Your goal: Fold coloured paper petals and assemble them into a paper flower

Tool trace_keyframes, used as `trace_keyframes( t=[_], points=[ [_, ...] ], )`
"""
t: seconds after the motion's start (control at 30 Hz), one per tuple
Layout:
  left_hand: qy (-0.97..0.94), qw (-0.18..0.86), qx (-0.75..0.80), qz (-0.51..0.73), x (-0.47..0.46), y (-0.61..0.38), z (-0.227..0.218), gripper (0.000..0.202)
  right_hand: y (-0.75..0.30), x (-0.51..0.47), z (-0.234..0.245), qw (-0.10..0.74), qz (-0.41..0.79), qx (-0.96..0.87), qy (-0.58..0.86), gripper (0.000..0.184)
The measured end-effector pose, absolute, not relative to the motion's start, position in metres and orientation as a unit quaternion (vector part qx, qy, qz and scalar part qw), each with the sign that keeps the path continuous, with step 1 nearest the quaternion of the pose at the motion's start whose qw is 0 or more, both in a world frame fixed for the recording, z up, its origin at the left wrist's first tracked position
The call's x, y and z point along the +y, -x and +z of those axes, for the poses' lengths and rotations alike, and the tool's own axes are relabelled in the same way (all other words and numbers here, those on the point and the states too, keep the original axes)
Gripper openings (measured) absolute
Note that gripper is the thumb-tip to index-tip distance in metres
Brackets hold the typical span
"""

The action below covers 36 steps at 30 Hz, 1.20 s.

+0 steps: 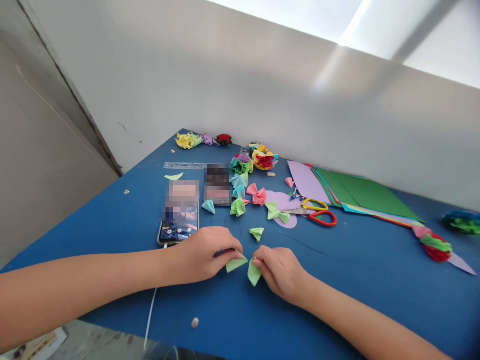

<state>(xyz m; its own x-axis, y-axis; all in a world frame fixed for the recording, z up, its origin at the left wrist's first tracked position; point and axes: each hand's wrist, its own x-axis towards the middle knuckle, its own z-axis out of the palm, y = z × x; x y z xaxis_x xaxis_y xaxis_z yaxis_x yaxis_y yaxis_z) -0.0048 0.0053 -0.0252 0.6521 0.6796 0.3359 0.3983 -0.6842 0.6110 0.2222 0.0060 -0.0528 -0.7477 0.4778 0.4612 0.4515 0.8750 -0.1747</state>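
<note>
My left hand pinches a light green folded paper piece just above the blue table. Close beside it, my right hand pinches a second light green paper piece. The two pieces sit with their near ends a small gap apart. Just beyond the hands lies a small green folded paper cone. Farther off are green paper bows, a pink paper bow and light blue folded papers.
A phone with a white cable lies left of my hands, another phone behind it. Scissors rest on purple paper. Coloured sheets lie at the back right. Paper flowers line the wall. A ruler lies at the back left.
</note>
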Motion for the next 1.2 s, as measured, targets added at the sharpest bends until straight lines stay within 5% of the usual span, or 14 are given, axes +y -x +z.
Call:
trace_keyframes(
  t=[0.33,0.57,1.0,1.2],
  points=[
    [-0.927,0.006,0.276,0.253,0.008,0.006,-0.027,0.032,-0.213,-0.011,-0.043,0.371,0.062,-0.900,0.221,0.015],
    [-0.947,-0.141,0.178,0.226,0.012,0.007,-0.029,0.026,-0.191,-0.009,-0.037,0.456,0.094,-0.855,0.230,0.024],
    [-0.909,0.168,0.274,0.267,0.010,0.004,-0.034,0.024,-0.206,0.006,-0.046,0.373,0.014,-0.907,0.195,0.017],
    [-0.928,0.115,0.243,0.259,0.013,0.008,-0.032,0.027,-0.207,0.009,-0.051,0.370,0.012,-0.899,0.234,0.019]
  ],
)
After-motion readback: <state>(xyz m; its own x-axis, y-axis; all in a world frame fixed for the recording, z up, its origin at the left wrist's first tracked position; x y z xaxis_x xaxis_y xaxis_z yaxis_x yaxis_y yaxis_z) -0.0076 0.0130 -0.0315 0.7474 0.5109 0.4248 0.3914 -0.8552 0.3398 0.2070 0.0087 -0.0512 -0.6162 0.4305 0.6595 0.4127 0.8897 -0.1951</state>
